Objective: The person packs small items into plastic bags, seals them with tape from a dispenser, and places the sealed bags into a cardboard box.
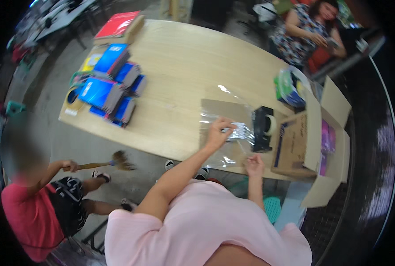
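My left hand [219, 133] lies over a clear plastic sheet or bag [226, 158], its fingers closed at the left end of a small silvery-white packet [239, 132]. That packet rests on or inside the plastic; which one I cannot tell. A brown flat piece [222, 111] shows through the film. My right hand [254, 165] is at the near edge of the plastic, with its fingers curled and pressed together; what they hold is too small to see. Just beyond it to the right stands a black tape dispenser [262, 129] with a pale roll of tape [272, 126].
Blue-covered bundles [100, 92] are stacked on the table's [175, 66] left, a red pack [117, 25] behind them. An open cardboard box [295, 142] with purple packs borders the right, near a bag [288, 86]. One person with a broom [95, 165] is at left; another sits far right.
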Tool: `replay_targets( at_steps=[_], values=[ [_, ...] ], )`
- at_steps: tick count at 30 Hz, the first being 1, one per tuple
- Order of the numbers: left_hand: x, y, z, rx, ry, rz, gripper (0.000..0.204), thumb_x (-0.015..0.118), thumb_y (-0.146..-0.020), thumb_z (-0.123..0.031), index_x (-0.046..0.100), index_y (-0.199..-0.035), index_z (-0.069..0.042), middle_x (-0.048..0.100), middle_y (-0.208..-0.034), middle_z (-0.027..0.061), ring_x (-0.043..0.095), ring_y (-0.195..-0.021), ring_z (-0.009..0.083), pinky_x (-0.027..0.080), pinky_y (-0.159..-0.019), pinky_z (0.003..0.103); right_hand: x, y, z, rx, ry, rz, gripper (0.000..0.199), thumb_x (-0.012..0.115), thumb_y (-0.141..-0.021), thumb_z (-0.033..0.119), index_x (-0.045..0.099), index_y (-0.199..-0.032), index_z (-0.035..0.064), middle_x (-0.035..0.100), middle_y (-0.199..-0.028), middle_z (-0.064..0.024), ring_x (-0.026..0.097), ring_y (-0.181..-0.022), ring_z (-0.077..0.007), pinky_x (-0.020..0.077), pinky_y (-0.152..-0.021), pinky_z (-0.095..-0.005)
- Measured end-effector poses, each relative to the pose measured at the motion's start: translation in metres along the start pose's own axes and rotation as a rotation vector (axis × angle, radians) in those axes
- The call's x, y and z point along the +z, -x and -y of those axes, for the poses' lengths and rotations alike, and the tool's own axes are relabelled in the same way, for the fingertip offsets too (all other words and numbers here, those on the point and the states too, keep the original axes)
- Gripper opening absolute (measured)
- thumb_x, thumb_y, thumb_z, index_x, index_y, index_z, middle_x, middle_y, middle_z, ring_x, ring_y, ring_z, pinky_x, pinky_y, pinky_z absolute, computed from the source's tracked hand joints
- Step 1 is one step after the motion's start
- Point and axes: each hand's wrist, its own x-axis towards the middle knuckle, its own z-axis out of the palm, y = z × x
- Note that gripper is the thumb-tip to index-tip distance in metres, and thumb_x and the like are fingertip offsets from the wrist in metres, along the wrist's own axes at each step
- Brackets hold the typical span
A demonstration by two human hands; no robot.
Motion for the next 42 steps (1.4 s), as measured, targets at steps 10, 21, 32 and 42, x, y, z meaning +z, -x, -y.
replay_targets(
  at_steps=[10,21,32,42],
  values=[
    [0.006,0.015,-0.016,0.059,-0.027,0.003,0.011,0.072,-0.074,0.001,0.075,-0.079,-0.008,0.065,-0.095,0.0108,0.063,-0.099,0.0261,0.049,-0.084,0.037,0.146,0.104,0.012,-0.542,0.819,0.249,0.022,0.065,-0.096,0.018,0.067,-0.083,0.0,0.059,-0.068,-0.0004,0.051,-0.055,-0.0058,0.038,-0.048,-0.0216],
    [0.011,0.017,-0.009,0.065,-0.01,0.02,0.009,0.072,-0.073,0.001,0.074,-0.076,-0.008,0.063,-0.096,0.0126,0.061,-0.101,0.028,0.048,-0.084,0.038,0.136,0.063,-0.022,-0.605,1.205,0.082,0.029,0.074,-0.088,0.022,0.066,-0.068,0.0018,0.05,-0.053,0.0046,0.037,-0.042,-0.0022,0.0244,-0.04,-0.02],
    [0.004,0.006,-0.024,-0.183,0.175,0.069,0.031,0.071,-0.076,0.005,0.062,-0.106,-0.001,0.064,-0.098,0.0098,0.062,-0.1,0.0223,0.048,-0.087,0.035,0.102,0.041,-0.049,-0.467,0.835,0.052,0.034,0.076,-0.087,0.029,0.067,-0.067,0.003,0.05,-0.053,0.0035,0.04,-0.042,-0.005,0.0266,-0.041,-0.0233],
    [-0.013,-0.005,-0.01,-0.128,-0.113,0.174,0.026,0.073,-0.08,-0.004,0.068,-0.106,-0.005,0.066,-0.109,0.0069,0.06,-0.102,0.0184,0.046,-0.091,0.031,0.059,0.038,0.018,-1.218,1.256,-0.326,0.018,0.078,-0.081,0.018,0.071,-0.09,0.0048,0.067,-0.079,-0.0028,0.058,-0.068,-0.0132,0.0467,-0.063,-0.0301]
  ],
)
